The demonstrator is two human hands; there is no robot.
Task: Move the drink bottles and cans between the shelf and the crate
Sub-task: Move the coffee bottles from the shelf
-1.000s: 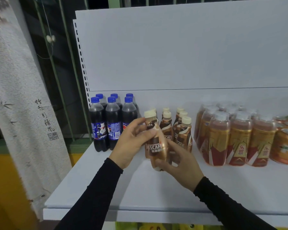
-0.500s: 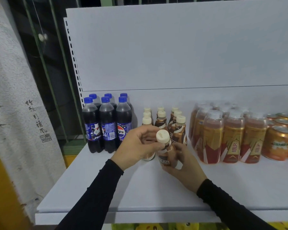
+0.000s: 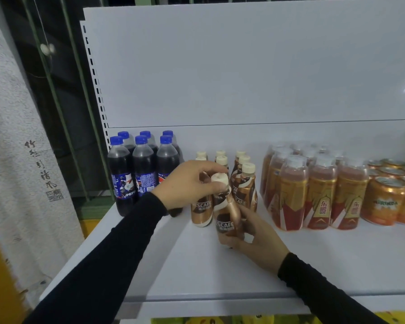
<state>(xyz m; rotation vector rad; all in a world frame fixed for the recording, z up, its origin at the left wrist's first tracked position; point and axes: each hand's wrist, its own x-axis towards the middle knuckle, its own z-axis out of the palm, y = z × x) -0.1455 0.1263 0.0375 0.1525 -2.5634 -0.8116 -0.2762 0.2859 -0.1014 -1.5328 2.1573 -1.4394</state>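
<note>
Lowered since earlier: brown plastic coffee bottle, cream cap, tilted, base gripped by right hand; left hand fingertips pinch cap; white shelf beneath grip.

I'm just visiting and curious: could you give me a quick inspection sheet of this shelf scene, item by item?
Surface: white shelf, bare at the front.
Job's things: cola bottles, coffee bottles, amber wrapped bottles, orange cans standing in rows; no crate seen.
Clutter: nothing seen.
Hands: right hand grips a tilted coffee bottle; left hand pinches its cap.
Cables: nothing seen.
Surroundings: white back panel, hanging scroll at left.
</note>
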